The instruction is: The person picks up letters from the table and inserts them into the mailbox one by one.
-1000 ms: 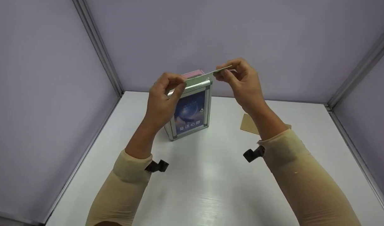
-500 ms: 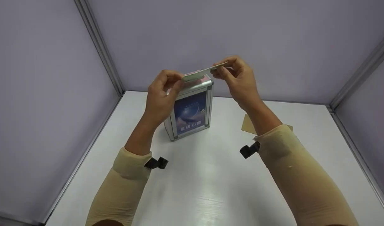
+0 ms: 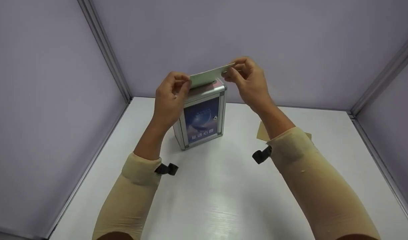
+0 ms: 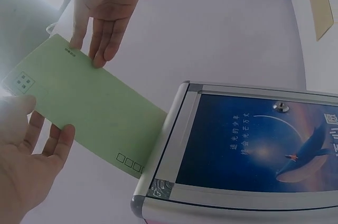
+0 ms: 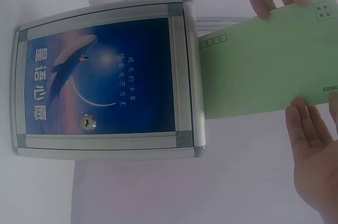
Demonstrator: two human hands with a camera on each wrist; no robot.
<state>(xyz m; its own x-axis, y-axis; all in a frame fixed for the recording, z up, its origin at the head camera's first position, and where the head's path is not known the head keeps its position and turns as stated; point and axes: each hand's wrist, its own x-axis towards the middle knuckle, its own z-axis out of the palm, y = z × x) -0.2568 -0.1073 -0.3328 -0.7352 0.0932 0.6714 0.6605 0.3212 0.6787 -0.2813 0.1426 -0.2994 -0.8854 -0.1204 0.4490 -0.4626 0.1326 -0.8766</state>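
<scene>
A green envelope is held upright over the top of a metal-framed locked box with a blue whale picture on its door. My left hand pinches the envelope's left edge between thumb and fingers. At the opposite edge, my right hand pinches it too. In the left wrist view, printed squares show on the envelope near the box's top rim. The right wrist view shows the lower edge of the envelope hidden behind that rim, so I cannot tell whether it is in an opening.
A tan paper piece lies on the white table to the right, partly covered by my right arm. Pale wall panels and metal posts surround the table. Small black cameras stick out from both wrists.
The envelope has turned from nearly edge-on to showing more of its green face, and shifted slightly left. Both hands moved left and a little up with it. The box has stayed in place.
</scene>
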